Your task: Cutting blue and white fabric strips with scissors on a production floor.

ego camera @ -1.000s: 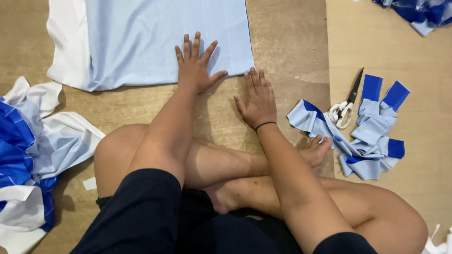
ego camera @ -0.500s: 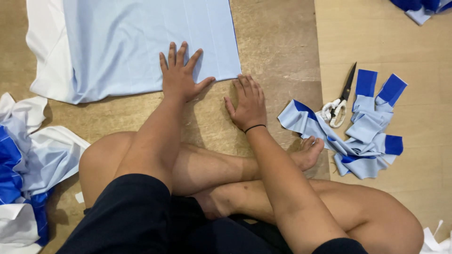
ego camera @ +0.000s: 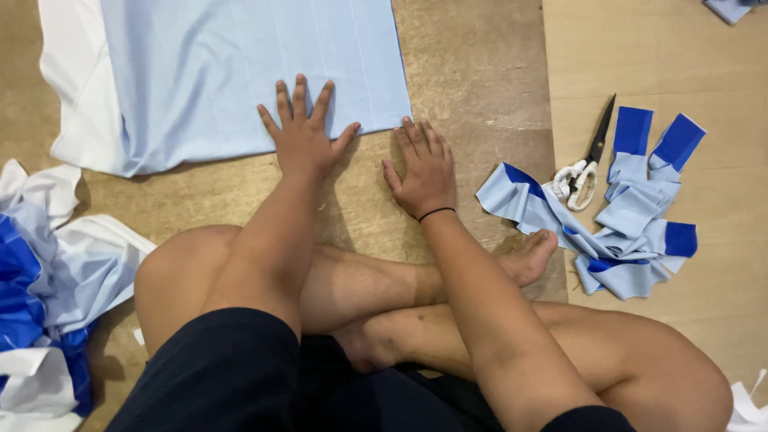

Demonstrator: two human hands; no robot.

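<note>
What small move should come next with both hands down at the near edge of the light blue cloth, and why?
Probably slide the left hand outward to smooth the light blue cloth. That hand lies flat on its near edge with fingers spread, while the right hand rests mostly on the bare floor at the cloth's corner. The scissors lie untouched beside the cut scraps.

A brown floor (ego camera: 480,72) fills the frame, turning to paler wood (ego camera: 680,64) on the right side. A light blue cloth (ego camera: 240,72) lies flat at the upper left, over white fabric (ego camera: 76,104). A heap of blue and white fabric (ego camera: 40,296) sits at the left edge. At right, black scissors (ego camera: 588,160) with white-wrapped handles lie just beside a pile of blue cut strips (ego camera: 632,216).
</note>
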